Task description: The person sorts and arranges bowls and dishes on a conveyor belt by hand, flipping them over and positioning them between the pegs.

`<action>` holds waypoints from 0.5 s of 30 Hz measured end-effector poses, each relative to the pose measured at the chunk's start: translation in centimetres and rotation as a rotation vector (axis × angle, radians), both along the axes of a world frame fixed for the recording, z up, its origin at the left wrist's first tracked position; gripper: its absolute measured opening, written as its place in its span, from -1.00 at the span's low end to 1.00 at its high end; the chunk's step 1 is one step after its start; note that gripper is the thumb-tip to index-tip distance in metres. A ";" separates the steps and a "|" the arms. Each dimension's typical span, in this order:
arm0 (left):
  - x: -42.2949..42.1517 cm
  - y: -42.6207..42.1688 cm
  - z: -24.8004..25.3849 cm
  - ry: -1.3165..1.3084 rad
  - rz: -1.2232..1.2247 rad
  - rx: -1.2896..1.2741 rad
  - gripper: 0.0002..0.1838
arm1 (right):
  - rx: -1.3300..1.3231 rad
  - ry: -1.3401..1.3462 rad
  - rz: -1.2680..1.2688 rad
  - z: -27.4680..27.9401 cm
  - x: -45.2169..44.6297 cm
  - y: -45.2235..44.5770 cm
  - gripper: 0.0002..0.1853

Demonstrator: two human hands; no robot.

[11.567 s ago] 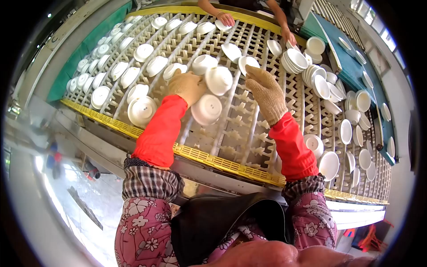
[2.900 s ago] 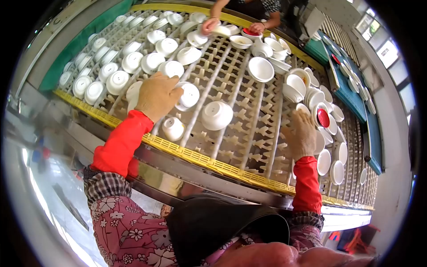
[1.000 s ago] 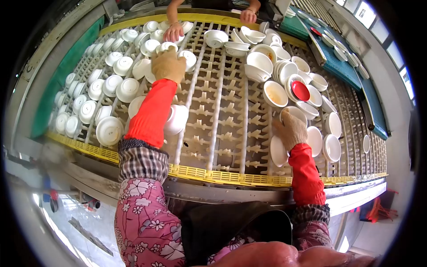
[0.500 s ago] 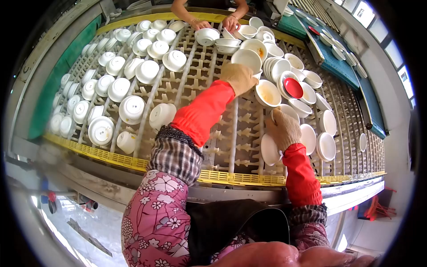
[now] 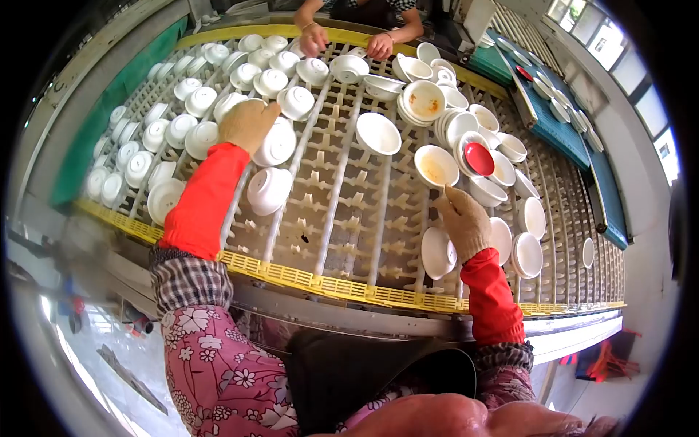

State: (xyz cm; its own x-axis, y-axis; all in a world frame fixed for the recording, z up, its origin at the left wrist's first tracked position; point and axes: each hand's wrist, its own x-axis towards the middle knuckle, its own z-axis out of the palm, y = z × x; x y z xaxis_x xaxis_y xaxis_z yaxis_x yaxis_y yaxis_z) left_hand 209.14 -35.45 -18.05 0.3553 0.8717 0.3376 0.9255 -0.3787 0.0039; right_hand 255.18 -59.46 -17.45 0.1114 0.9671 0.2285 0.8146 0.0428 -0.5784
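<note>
Fingers of the left hand [image 5: 247,125] curl by an upturned bowl [image 5: 277,146] on the pegged surface [image 5: 328,284], grip unclear, while the right hand [image 5: 466,222] bunches its own near a stained bowl [image 5: 437,166]; turning bowls down seems in hand, the next move calling for secure rim contact.

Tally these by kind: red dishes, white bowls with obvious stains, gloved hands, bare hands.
Red dishes: 2 (one on the rack, one on the belt)
Stained bowls: 2
Gloved: 2 (left hand, right hand)
Bare hands: 2
Total: 8
</note>
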 end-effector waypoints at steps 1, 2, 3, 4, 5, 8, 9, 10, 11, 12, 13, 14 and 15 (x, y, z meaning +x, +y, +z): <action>-1.1 -0.2 -0.9 0.023 0.098 -0.010 -0.71 | 0.021 0.097 -0.024 0.2 0.2 0.4 -0.68; -1.3 -2.4 -0.5 0.084 0.132 0.029 -0.63 | 0.048 0.196 -0.052 0.3 0.4 1.0 -0.67; -0.9 -4.0 0.2 0.090 0.143 0.028 -0.59 | 0.075 0.298 -0.086 0.4 0.7 1.6 -0.65; -0.5 -5.6 1.0 0.096 0.154 0.028 -0.55 | 0.243 0.075 0.062 1.0 1.3 2.5 -0.60; 0.4 -7.0 1.6 0.045 0.151 -0.017 -0.56 | 0.403 -0.149 0.215 2.3 2.1 4.2 -0.55; 2.2 -8.0 1.0 0.005 0.111 0.039 -0.58 | 0.605 -0.345 0.326 7.3 -1.4 8.2 -0.41; 3.4 -8.2 1.7 -0.042 0.098 0.064 -0.59 | 0.676 -0.290 0.331 7.1 -2.2 10.8 -0.44; 4.5 -8.3 2.3 -0.086 0.081 0.092 -0.59 | 0.748 -0.233 0.332 6.9 -2.9 13.0 -0.46; 5.4 -8.7 2.4 -0.102 -0.017 0.116 -0.61 | 0.716 -0.262 0.348 7.7 -4.0 14.0 -0.55; 6.2 -9.5 2.5 -0.105 -0.079 0.078 -0.61 | 0.544 -0.154 0.372 7.9 -5.1 13.7 -0.60; 7.0 -10.4 2.4 -0.110 -0.137 0.040 -0.62 | 0.493 -0.211 0.422 6.5 -4.3 14.5 -0.65; 7.6 -11.2 2.2 -0.118 -0.192 0.000 -0.62 | 0.441 -0.270 0.476 3.6 -2.9 15.8 -0.70; 8.2 -11.7 1.7 -0.119 -0.269 -0.015 -0.65 | 0.495 -0.256 0.439 1.2 -2.0 16.0 -0.71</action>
State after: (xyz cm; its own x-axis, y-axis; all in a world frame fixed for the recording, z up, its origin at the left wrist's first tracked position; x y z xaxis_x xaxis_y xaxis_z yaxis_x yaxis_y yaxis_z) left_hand 217.36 -47.16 -16.34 0.5328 0.7571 0.3780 0.7849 -0.6091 0.1137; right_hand 253.19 -43.42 -16.21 -0.3810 0.6860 0.6199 0.7694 0.6070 -0.1988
